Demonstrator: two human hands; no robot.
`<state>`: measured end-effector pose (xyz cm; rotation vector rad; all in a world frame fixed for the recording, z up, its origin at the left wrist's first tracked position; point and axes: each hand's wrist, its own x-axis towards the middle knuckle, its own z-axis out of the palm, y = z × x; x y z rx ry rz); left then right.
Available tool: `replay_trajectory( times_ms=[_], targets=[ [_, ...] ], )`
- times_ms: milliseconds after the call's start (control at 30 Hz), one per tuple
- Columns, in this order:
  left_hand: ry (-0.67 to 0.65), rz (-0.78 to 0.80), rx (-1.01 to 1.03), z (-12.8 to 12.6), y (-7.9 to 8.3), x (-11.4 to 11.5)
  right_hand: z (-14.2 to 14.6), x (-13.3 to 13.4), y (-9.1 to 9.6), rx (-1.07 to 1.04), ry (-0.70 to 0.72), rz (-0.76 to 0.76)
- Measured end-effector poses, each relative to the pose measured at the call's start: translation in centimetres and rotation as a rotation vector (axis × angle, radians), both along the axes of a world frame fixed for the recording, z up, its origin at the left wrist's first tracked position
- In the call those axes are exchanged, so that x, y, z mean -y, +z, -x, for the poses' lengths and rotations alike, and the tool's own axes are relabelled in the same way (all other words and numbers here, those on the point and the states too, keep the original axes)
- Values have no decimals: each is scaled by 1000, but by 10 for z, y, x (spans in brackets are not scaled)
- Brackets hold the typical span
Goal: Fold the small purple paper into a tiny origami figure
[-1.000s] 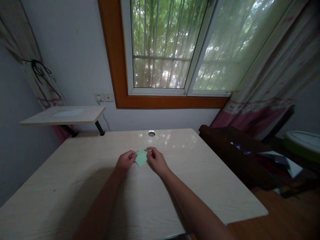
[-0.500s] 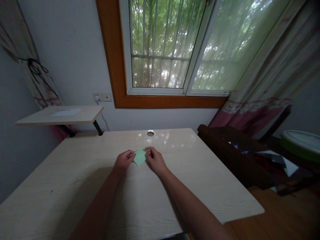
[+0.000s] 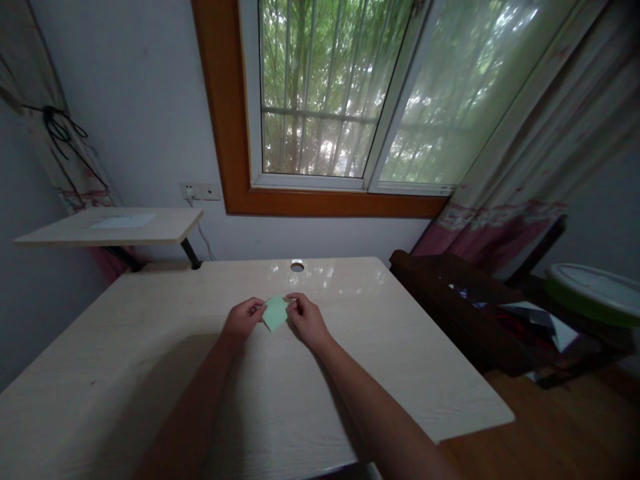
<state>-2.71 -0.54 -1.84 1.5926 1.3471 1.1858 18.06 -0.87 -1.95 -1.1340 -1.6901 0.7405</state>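
A small piece of light green paper [image 3: 275,313] is between my two hands, low over the desk, one corner pointing toward me. My left hand [image 3: 245,316] pinches its left corner between thumb and fingers. At the right corner my right hand [image 3: 307,319] has its thumb and fingertips closed on the paper's edge. Whether the sheet is folded is too small to tell for sure. Both forearms reach in from the bottom over the pale wooden desk [image 3: 400,373].
A raised shelf [image 3: 175,227] with a white sheet [image 3: 123,221] stands at the desk's left back. A round cable hole [image 3: 297,267] is in the desk behind my hands. To the right are a dark wooden seat [image 3: 425,280] and a green-sided round object [image 3: 595,293].
The view has shifted slightly, so the desk and hands sit a little further left. Both hands still hold the green paper in much the same way.
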Motion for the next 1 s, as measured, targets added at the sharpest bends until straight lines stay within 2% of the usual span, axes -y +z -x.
replay_trajectory(
  times_ms=[367, 733, 1000],
  targets=[
    [15, 21, 132, -3, 1, 0, 0, 4, 3, -1, -37, -12],
    [37, -62, 16, 1, -5, -4, 1, 1, 2, 9, -41, 9],
    [99, -132, -49, 2, -12, 0, -1, 4, 4, 24, -38, -6]
  ],
)
